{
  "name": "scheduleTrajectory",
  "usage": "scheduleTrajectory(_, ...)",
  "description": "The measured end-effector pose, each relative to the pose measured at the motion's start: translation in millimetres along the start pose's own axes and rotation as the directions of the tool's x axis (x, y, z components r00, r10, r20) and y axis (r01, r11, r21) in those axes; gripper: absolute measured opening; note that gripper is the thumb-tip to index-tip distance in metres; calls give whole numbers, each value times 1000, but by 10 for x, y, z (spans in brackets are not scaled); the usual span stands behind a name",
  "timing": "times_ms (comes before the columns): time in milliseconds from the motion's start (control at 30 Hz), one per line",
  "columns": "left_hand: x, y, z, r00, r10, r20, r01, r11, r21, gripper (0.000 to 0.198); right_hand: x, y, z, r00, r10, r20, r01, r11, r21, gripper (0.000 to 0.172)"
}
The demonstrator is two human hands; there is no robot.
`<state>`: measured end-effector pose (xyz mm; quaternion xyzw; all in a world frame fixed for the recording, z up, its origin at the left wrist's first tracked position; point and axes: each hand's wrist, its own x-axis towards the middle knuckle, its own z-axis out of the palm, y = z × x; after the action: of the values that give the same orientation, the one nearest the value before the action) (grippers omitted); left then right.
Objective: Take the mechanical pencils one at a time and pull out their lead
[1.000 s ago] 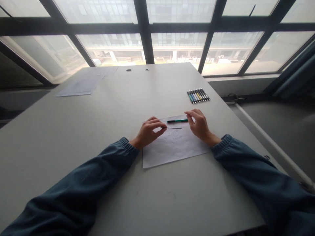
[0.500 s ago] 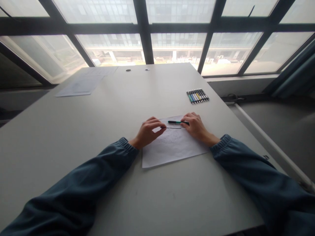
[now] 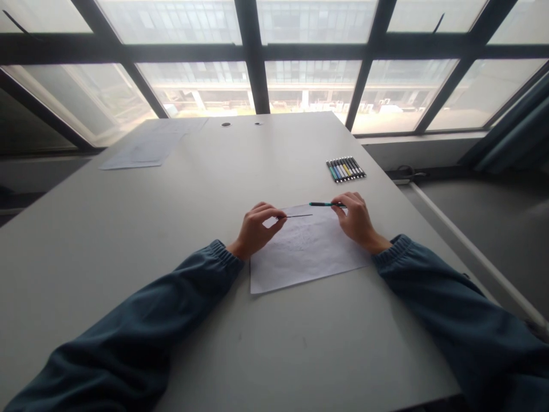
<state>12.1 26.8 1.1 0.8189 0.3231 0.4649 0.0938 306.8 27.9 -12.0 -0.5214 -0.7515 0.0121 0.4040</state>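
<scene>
A white sheet of paper (image 3: 306, 257) with a faint drawing lies on the grey table (image 3: 171, 229) in front of me. My left hand (image 3: 256, 230) rests at the sheet's far left corner, fingers pinched on a thin black stick (image 3: 295, 216) that points right. My right hand (image 3: 357, 220) sits at the sheet's far right corner and holds a green pen (image 3: 326, 204) by one end, its black tip pointing left. Both arms wear dark blue sleeves.
A row of several coloured markers (image 3: 345, 168) lies on the table beyond my right hand. Loose white sheets (image 3: 150, 149) lie at the far left. The table's right edge drops to a floor with a white pipe (image 3: 472, 252). Large windows stand behind.
My right hand has moved right and a little away from me, carrying the green pen clear of the thin black stick. My left hand has barely shifted.
</scene>
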Motion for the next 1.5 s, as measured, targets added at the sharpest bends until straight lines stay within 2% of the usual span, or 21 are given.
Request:
scheduleTrajectory(100,5,-7,-3,999,-39,-34,40,999,18,8,-59,72,-84,1000,4,-4,-4,1000,8,7)
scheduleTrajectory(267,-1,-17,10,998,-61,-30,62,998,30,8,-157,144,-159,1000,-7,29,7,1000,-2,7)
scheduleTrajectory(633,-13,-44,23,998,-68,-16,68,997,27,4,-158,96,-133,997,-18,69,18,1000,3,6)
scheduleTrajectory(1200,-22,-54,38,998,-42,46,43,999,-9,4,-146,-172,-12,977,-189,95,189,982,6,4)
scheduleTrajectory(1500,-6,-40,50,998,-35,49,36,999,-24,5,-123,-272,15,967,-229,108,228,973,24,4)
